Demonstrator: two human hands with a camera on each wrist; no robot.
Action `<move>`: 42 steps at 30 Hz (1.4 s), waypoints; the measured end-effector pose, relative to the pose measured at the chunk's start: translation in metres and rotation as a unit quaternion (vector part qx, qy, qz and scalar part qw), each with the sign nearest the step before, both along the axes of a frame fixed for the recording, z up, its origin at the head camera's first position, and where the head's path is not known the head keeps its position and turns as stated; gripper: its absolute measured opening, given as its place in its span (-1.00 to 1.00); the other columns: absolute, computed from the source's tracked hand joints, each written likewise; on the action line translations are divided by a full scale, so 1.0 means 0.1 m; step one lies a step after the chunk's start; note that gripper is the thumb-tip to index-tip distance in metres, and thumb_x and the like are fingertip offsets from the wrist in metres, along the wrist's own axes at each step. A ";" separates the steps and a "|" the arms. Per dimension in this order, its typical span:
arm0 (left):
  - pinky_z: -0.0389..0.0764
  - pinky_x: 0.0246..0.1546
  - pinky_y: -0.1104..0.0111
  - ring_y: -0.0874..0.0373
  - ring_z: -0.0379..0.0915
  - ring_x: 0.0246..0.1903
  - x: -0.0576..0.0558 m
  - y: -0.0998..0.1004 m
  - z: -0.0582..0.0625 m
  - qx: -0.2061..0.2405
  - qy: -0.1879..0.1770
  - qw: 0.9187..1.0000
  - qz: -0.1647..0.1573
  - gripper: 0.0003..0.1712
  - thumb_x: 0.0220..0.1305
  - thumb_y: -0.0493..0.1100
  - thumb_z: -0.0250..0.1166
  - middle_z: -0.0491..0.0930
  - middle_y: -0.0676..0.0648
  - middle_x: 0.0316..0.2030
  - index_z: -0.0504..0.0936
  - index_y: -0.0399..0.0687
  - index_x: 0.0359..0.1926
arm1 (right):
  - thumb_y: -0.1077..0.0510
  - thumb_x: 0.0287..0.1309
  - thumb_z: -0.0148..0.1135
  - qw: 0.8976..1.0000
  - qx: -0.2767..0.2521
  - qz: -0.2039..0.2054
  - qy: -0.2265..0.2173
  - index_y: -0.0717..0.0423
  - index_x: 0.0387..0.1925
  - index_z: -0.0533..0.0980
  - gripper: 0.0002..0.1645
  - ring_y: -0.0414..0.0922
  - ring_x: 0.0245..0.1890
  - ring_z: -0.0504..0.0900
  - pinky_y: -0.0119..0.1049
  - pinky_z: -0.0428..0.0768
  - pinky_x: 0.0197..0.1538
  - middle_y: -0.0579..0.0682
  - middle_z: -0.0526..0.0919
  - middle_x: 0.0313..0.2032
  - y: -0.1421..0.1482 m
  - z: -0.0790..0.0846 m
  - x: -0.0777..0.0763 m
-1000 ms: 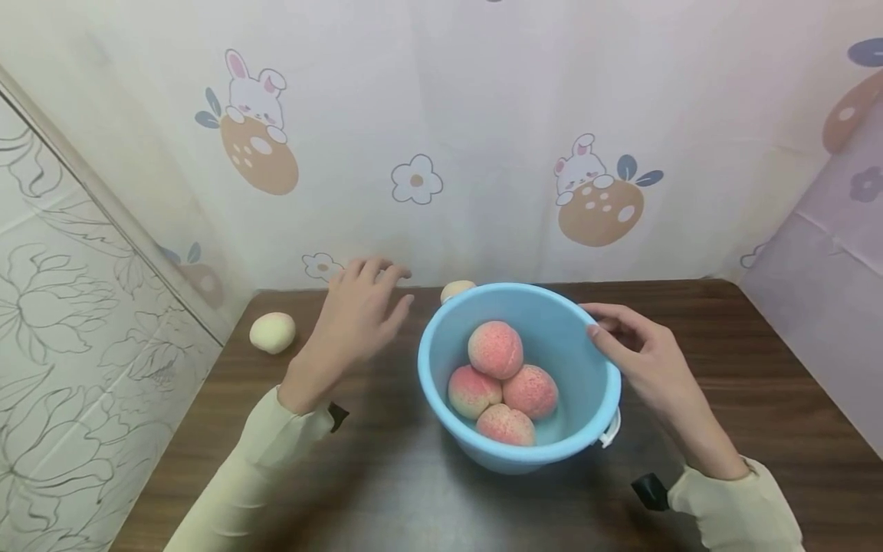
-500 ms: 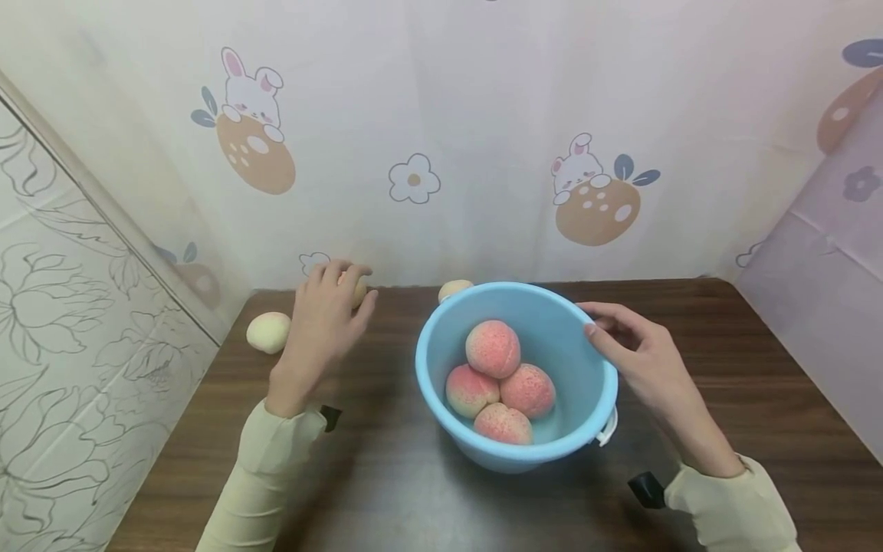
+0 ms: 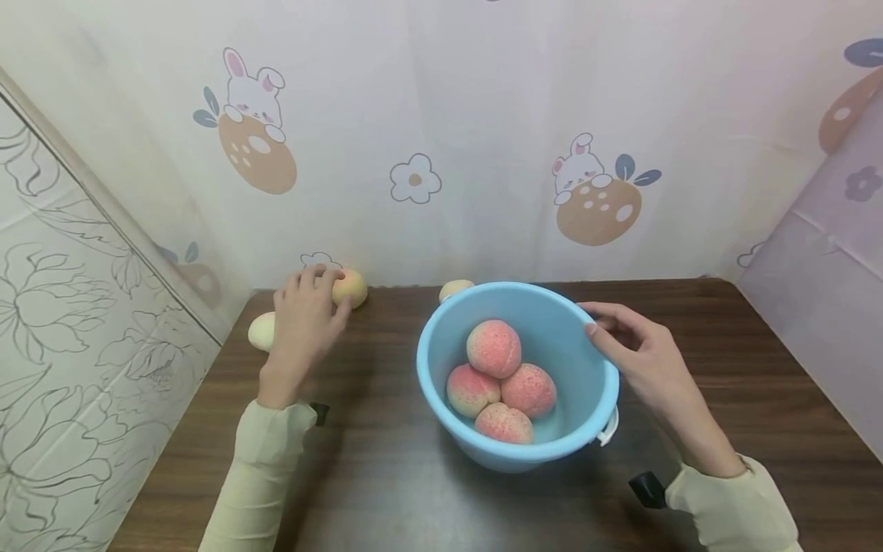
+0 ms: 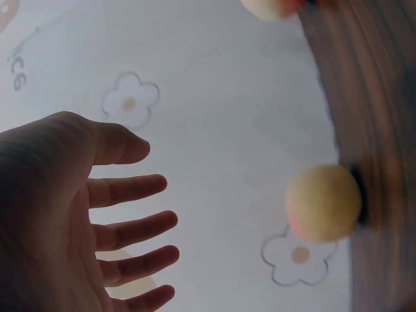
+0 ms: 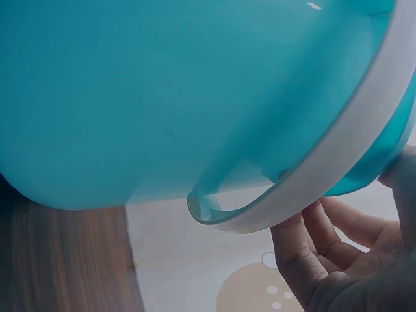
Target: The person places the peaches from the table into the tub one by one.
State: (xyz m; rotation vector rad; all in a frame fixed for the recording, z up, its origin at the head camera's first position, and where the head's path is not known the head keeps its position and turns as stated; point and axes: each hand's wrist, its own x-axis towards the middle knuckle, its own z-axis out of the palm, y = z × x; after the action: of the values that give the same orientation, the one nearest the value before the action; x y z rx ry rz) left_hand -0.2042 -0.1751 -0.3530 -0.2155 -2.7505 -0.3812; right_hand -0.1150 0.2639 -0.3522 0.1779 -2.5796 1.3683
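Observation:
My left hand (image 3: 303, 326) hovers over the back left of the table, fingers spread and slightly bent, holding nothing. Just beyond its fingertips lies a yellow peach (image 3: 350, 289) with a pink blush; in the left wrist view that peach (image 4: 323, 203) stands apart from the fingers. A pale, cream-coloured round fruit (image 3: 261, 332) is partly hidden behind the hand. My right hand (image 3: 648, 360) grips the rim of a light blue bucket (image 3: 582, 364), thumb over the edge and fingers outside. Several pink peaches (image 3: 495, 349) are piled in the bucket.
Behind the bucket another pale fruit (image 3: 455, 289) shows partly at the table's back edge. The bucket's white handle (image 5: 344, 149) hangs down its outer side. A patterned curtain (image 3: 469, 153) rises behind the dark wooden table (image 3: 386, 460).
My left hand has moved left across the table, uncovering the yellow peach and now partly covering the cream-coloured fruit. The right hand keeps its grip on the bucket, which has stayed put.

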 end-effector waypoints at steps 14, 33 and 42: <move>0.23 0.23 -0.38 -0.47 0.18 0.36 -0.20 -0.42 -0.24 0.036 -0.014 0.997 0.073 -0.51 0.54 -0.01 0.06 0.40 -0.40 0.33 0.51 -0.19 0.30 | 0.00 0.45 0.25 1.000 0.002 0.001 0.001 -0.03 0.34 0.54 -0.51 -0.22 -0.26 0.61 -0.40 0.65 -0.27 -0.17 0.66 -0.22 0.02 0.00 -0.01; 0.15 0.24 -0.45 -0.59 0.07 0.34 -0.35 -0.88 -0.66 0.029 -0.141 0.977 0.157 -0.35 0.54 0.02 -0.08 0.21 -0.60 0.35 0.31 -0.41 0.38 | 0.00 0.46 0.25 1.000 0.002 0.001 -0.002 -0.03 0.34 0.54 -0.51 -0.22 -0.25 0.60 -0.40 0.64 -0.28 -0.21 0.65 -0.23 0.02 -0.02 -0.02; 0.16 0.24 -0.45 -0.55 0.10 0.33 -0.37 -0.96 -0.73 0.021 -0.147 0.977 0.152 -0.53 0.48 -0.05 -0.05 0.32 -0.52 0.27 0.47 -0.36 0.12 | -0.01 0.45 0.25 1.000 -0.001 -0.002 -0.005 -0.04 0.35 0.54 -0.50 -0.21 -0.24 0.61 -0.39 0.65 -0.27 -0.20 0.66 -0.22 0.02 -0.02 -0.02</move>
State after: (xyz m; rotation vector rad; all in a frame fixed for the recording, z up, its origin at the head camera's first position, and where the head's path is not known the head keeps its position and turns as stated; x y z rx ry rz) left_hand -0.2413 -0.2715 -0.4261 0.2944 -2.9948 -0.4149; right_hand -0.1167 0.2658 -0.3541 0.1648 -2.5856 1.3736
